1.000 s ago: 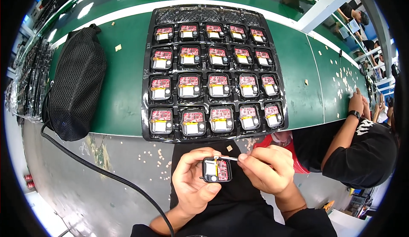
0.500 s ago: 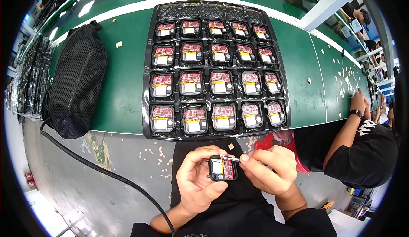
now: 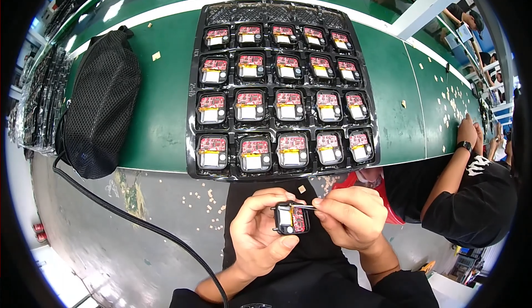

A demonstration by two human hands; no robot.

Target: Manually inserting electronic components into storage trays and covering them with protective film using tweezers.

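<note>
My left hand (image 3: 259, 231) is closed around the edges of a small black watch housing (image 3: 285, 232), its open side facing up. Inside it show a red circuit board (image 3: 298, 219), a silver-white battery and a strip of yellow tape. My right hand (image 3: 354, 216) pinches a pair of thin metal tweezers (image 3: 306, 206), whose tip reaches the housing's upper edge beside the board. Just beyond my hands a black plastic tray (image 3: 282, 177) lies on the green bench, holding rows of similar open housings with red boards and yellow tape.
A black mesh bag (image 3: 102, 106) sits on the left of the green bench (image 3: 160, 108). A black cable (image 3: 133, 219) curves down toward my left arm. Small tan squares are scattered on bench and floor. A co-worker in black (image 3: 471, 197) works at the right.
The tweezers' tip has shifted slightly on the housing's upper edge, and they look narrower at their new angle. Both hands keep nearly the same place; the view has moved slightly.
</note>
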